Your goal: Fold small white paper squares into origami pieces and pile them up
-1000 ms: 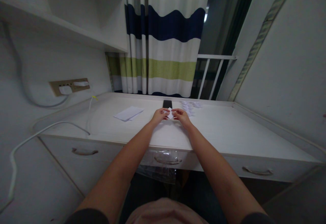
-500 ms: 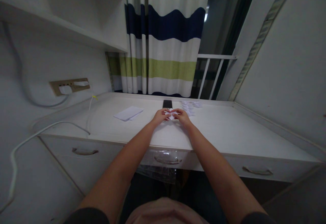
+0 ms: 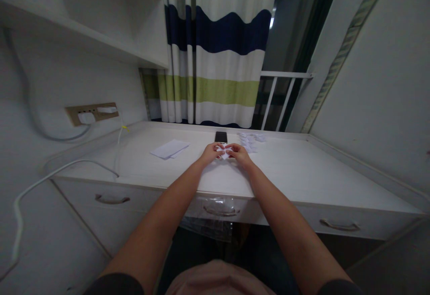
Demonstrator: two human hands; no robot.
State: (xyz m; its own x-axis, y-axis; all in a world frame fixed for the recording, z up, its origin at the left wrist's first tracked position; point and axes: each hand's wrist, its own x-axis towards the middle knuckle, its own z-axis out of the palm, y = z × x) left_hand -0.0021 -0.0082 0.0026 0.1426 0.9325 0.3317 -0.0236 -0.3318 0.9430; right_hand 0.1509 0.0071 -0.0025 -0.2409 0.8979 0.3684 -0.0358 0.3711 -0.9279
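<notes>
Head view: paper [image 3: 225,154] between fingers [image 3: 217,145]

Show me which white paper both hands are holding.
The small piece between left hand and right hand; the flat sheets and folded pieces lie on the desk.

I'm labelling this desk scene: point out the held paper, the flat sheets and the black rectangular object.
Held paper [image 3: 225,155], head view: its visible middle.
Flat sheets [image 3: 169,149], head view: middle of the top sheet.
Black rectangular object [image 3: 221,137], head view: middle of its face.
</notes>
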